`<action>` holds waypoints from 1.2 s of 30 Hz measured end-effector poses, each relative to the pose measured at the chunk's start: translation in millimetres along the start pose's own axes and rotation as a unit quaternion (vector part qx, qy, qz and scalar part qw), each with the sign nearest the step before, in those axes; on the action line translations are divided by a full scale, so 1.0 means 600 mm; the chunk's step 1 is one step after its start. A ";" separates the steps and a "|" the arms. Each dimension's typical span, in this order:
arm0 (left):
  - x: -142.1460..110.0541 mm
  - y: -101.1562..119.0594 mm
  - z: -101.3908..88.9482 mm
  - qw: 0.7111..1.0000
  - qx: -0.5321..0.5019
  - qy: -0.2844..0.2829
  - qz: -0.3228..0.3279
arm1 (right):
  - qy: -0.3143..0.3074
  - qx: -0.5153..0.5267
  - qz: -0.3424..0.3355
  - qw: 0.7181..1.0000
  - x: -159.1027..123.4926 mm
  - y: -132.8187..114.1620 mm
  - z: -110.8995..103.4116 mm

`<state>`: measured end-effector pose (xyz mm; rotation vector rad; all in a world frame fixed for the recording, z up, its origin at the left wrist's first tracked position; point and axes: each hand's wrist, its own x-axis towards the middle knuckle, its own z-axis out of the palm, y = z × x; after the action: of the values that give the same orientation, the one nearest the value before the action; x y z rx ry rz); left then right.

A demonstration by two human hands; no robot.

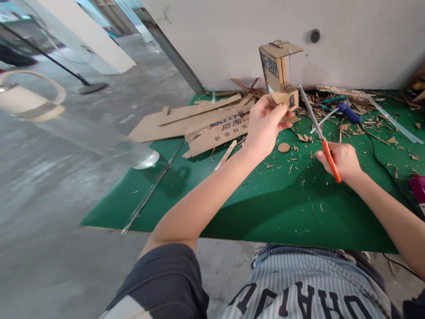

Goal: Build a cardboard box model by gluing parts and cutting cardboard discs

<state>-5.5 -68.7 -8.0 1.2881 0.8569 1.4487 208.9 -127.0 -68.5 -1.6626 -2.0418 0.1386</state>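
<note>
My left hand [265, 124] pinches a small piece of brown cardboard [289, 100] with dark print on it. In my right hand [343, 161] is a pair of scissors [327, 157] with orange handles, its blades pointing up and away from me. The blades appear closed together, and their tips stand just right of the cardboard piece, apart from it. Behind my left hand rises a box-like cardboard structure [272, 73] with dark lettering and a flat top; its base is partly hidden by the hand and the piece.
Flat printed cardboard sheets [215, 130] lie left on the green table [232, 221]. Scraps, a round cardboard disc [283, 147] and a blue glue gun [348, 113] with a black cord lie right. A clear bottle [133, 153] stands at the left edge; a white wall [232, 40] borders the back.
</note>
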 end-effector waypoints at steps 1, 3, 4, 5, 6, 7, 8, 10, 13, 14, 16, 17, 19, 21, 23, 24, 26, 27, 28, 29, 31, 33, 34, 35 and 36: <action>0.002 0.000 0.000 1.000 -0.009 -0.002 -0.002 | -0.002 0.007 -0.006 1.000 -0.001 0.001 -0.001; 0.004 -0.001 -0.001 1.000 -0.020 -0.003 -0.006 | -0.006 0.023 -0.015 1.000 -0.002 0.002 -0.004; 0.005 -0.001 -0.001 1.000 -0.021 -0.004 -0.009 | -0.008 0.032 -0.019 0.999 -0.003 0.001 -0.004; 0.005 -0.001 -0.002 1.000 -0.021 -0.007 -0.011 | -0.010 0.041 -0.023 0.999 -0.003 0.000 -0.005; 0.005 -0.001 -0.002 1.000 -0.019 -0.010 -0.012 | -0.011 0.049 -0.027 0.998 -0.003 -0.001 -0.005; 0.004 0.000 -0.002 1.000 -0.017 -0.015 -0.012 | -0.013 0.056 -0.028 0.998 -0.004 -0.002 -0.005; 0.003 0.001 -0.002 1.000 -0.013 -0.019 -0.012 | -0.015 0.061 -0.028 0.998 -0.004 -0.004 -0.005; 0.002 0.003 -0.001 1.000 0.000 -0.022 -0.009 | -0.022 0.065 -0.023 0.997 -0.004 -0.005 -0.003; 0.000 0.007 -0.001 0.999 0.021 -0.029 0.007 | -0.031 0.076 -0.017 0.996 -0.004 -0.004 -0.003; 0.000 0.009 -0.001 0.999 0.025 -0.032 0.011 | -0.034 0.082 -0.017 0.996 -0.004 -0.003 -0.003; 0.001 0.011 -0.001 0.999 0.026 -0.036 0.012 | -0.039 0.097 -0.019 0.994 -0.004 -0.001 -0.004; 0.001 0.012 0.000 0.999 0.026 -0.038 0.011 | -0.041 0.105 -0.021 0.993 -0.004 -0.001 -0.004; 0.002 0.011 0.001 0.999 0.028 -0.041 0.013 | -0.044 0.117 -0.025 0.992 -0.004 0.000 -0.005; 0.002 0.010 0.001 0.998 0.037 -0.047 0.020 | -0.046 0.120 -0.029 0.991 -0.004 -0.001 -0.006; 0.001 0.007 0.001 0.997 0.049 -0.055 0.026 | -0.051 0.119 -0.031 0.991 -0.004 -0.003 -0.007; 0.000 0.007 0.001 0.996 0.054 -0.059 0.029 | -0.054 0.118 -0.031 0.991 -0.004 -0.004 -0.007; -0.002 0.006 0.001 0.995 0.062 -0.071 0.037 | -0.057 0.120 -0.032 0.991 -0.004 -0.005 -0.008; -0.003 0.006 0.000 0.994 0.062 -0.077 0.042 | -0.056 0.121 -0.031 0.991 -0.004 -0.006 -0.008; -0.004 0.006 0.000 0.994 0.062 -0.081 0.046 | -0.056 0.123 -0.031 0.990 -0.004 -0.006 -0.007; -0.005 0.006 0.000 0.993 0.062 -0.082 0.049 | -0.055 0.124 -0.030 0.990 -0.004 -0.006 -0.007; -0.005 0.006 0.001 0.994 0.062 -0.078 0.046 | -0.054 0.121 -0.024 0.991 -0.004 -0.007 -0.006; -0.005 0.005 0.002 0.995 0.062 -0.070 0.036 | -0.046 0.114 -0.018 0.992 -0.004 -0.009 -0.006; -0.005 0.004 0.003 0.995 0.060 -0.069 0.032 | -0.041 0.109 -0.017 0.993 -0.004 -0.010 -0.006; -0.005 0.004 0.004 0.996 0.058 -0.068 0.030 | -0.037 0.104 -0.016 0.994 -0.003 -0.011 -0.007; -0.005 0.004 0.004 0.996 0.056 -0.070 0.030 | -0.034 0.097 -0.014 0.995 -0.003 -0.012 -0.008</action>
<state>-3.8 -72.4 -6.2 1.4915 0.8212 1.3550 204.8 -131.6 -62.4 -1.5275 -2.0296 0.3775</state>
